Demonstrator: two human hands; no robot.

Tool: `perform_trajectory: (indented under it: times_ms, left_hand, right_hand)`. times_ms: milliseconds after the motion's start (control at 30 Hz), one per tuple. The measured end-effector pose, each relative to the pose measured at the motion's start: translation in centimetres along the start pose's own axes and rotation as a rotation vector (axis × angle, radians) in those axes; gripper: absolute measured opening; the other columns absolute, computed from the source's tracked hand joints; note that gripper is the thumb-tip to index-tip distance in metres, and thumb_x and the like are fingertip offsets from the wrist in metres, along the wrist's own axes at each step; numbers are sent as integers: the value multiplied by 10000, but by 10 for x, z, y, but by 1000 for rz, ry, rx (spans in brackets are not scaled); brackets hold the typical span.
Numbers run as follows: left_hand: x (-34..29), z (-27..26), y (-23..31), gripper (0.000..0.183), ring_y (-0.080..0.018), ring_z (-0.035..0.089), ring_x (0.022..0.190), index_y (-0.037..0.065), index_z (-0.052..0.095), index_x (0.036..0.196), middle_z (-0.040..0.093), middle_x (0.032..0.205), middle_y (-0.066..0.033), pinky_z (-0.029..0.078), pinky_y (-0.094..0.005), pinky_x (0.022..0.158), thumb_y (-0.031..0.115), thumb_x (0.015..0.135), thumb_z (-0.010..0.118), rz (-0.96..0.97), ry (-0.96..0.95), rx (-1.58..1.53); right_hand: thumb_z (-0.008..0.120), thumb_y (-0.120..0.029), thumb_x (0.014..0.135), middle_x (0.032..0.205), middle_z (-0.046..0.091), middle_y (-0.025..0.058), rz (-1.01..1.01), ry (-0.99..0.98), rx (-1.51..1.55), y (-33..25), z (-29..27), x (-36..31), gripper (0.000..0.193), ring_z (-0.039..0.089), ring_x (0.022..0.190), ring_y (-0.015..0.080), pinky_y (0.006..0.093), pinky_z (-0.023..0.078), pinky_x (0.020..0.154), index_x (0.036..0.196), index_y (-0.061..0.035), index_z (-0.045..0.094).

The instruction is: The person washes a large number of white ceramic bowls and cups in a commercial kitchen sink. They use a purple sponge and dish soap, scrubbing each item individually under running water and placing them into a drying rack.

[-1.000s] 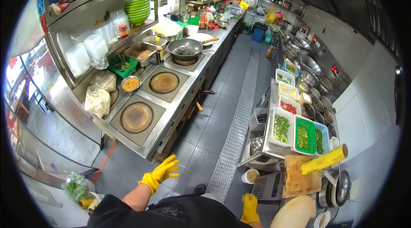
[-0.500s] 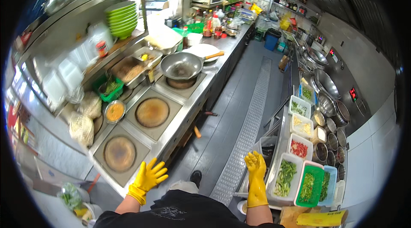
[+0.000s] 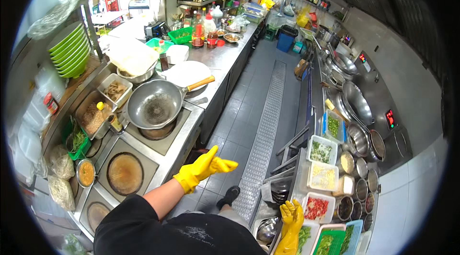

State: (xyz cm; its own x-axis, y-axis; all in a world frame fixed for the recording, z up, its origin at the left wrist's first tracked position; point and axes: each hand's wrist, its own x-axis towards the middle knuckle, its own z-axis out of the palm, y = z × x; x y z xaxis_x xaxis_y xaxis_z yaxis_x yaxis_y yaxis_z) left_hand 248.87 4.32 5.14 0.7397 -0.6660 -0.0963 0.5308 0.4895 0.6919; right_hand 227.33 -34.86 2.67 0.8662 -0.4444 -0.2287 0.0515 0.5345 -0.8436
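My left hand (image 3: 205, 168), in a yellow rubber glove, reaches over the grey floor beside the stove edge. Its fingers are stretched out and it holds nothing. My right hand (image 3: 290, 224), gloved the same way, hangs palm up beside the prep counter, its fingers loosely bent and nothing seen in them. Close by it are a white tub of chopped red chilli (image 3: 318, 207) and a tub of green vegetables (image 3: 304, 237), partly covered by the glove. Forward of my left hand, a wok (image 3: 155, 104) with a wooden handle (image 3: 200, 83) rests on a burner.
Bare round burners (image 3: 125, 173) and a bowl of orange sauce (image 3: 86, 172) lie on the left. Green bowls (image 3: 72, 51) are stacked above. A metal drain strip (image 3: 267, 123) runs along the aisle. Large woks (image 3: 357, 102) and metal pots (image 3: 361, 189) line the right side.
My left hand has swung rightward and forward, away from the near burner. My right hand sits lower, nearer the vegetable tubs. The view has shifted forward, and the wok appears closer.
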Motion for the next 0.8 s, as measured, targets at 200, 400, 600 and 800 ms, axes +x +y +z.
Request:
perform_trajectory:
  times_ms: [200,400,600,800]
  left_hand:
    - [113,-18,35,855,-387,590,1276,-85,769,916,632,1357,-258,392,-438,1167,567,1098,247,37,109,-54]
    - [156,-42,99,842,-355,652,1182,-58,767,843,698,1236,-258,466,-407,1078,557,1103,255,111,398,67]
    - [203,-37,154,853,-427,700,876,-19,681,632,712,762,-246,546,-498,873,573,1094,275,337,715,284]
    - [328,-62,232,845,-390,666,731,33,576,551,643,631,-196,548,-495,867,540,1113,202,408,639,346]
  right_hand:
    - [515,-354,1072,1226,637,246,-37,17,-2,-21,36,151,482,656,1076,374,495,531,1014,1387,11,521]
    - [534,-366,1064,1245,641,243,6,-187,-47,-55,133,333,478,657,1090,353,498,530,1027,1358,10,561]
    - [525,-305,1079,1193,687,230,-5,-457,-82,-52,271,482,424,694,1046,338,483,524,1025,1354,17,554]
    - [526,-256,1076,1172,692,231,73,-430,-58,-21,318,608,397,697,1028,323,451,554,967,1326,49,567]
